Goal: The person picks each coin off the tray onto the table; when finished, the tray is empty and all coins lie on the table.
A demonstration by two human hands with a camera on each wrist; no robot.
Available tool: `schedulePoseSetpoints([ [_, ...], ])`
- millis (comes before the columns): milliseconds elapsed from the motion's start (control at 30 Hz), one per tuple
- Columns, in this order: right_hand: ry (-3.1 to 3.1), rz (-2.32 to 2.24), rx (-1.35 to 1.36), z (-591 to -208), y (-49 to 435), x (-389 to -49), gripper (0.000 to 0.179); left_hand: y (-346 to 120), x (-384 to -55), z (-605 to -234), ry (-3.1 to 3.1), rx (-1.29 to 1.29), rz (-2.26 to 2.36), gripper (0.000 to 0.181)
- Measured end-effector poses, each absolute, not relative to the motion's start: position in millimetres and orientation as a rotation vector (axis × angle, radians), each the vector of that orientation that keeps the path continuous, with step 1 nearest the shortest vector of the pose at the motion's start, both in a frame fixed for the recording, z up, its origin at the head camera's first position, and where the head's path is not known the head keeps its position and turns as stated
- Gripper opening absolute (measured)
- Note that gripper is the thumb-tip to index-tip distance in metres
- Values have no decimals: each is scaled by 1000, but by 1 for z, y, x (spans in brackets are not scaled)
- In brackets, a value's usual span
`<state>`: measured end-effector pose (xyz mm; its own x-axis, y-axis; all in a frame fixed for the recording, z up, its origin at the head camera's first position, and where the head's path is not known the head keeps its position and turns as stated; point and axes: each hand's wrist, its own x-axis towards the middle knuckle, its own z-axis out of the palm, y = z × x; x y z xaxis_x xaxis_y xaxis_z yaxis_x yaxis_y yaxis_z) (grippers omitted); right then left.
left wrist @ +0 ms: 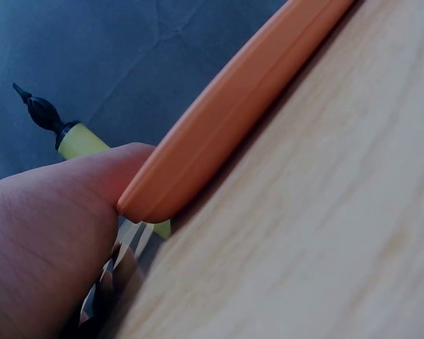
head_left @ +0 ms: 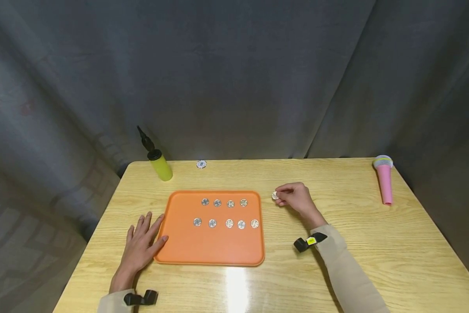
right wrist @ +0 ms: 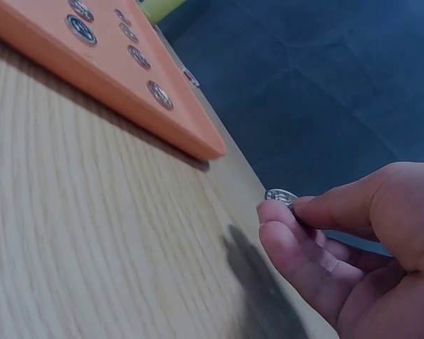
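Observation:
Just right of the orange tray (head_left: 214, 248), my right hand (head_left: 297, 199) pinches a silver coin (head_left: 275, 195) between thumb and fingertips. The right wrist view shows this coin (right wrist: 281, 197) held above the wooden table, apart from the tray. Two rows of silver coins lie flat on the tray, several in the back row (head_left: 217, 203) and several in the front row (head_left: 229, 223). My left hand (head_left: 140, 245) rests at the tray's left edge with fingers spread. Its thumb (left wrist: 138, 159) touches the tray rim in the left wrist view.
Behind the tray, a yellow-green hand pump (head_left: 161, 167) with a black nozzle stands at the back left. Near it a white poker chip (head_left: 201, 164) lies by the table's far edge. A pink toy microphone (head_left: 384, 180) lies at the far right. Grey curtain (head_left: 226, 87) hangs behind.

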<state>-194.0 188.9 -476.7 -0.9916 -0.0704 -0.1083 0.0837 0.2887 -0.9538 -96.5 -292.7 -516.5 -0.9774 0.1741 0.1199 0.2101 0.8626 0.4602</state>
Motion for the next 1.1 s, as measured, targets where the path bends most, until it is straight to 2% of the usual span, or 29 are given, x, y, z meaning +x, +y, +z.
schedulePoseSetpoints([
  [533,2497,-1677,18,-487,198,-198,21,-293,-97,-514,-2959,-294,-738,67],
  [833,2846,-1361,-156,-494,190,-198,11,-291,-97,-516,-2956,-298,-734,67],
  [1100,2968,-1168,-200,-492,181,-196,12,-291,-96,-515,-2948,-299,-735,66],
])
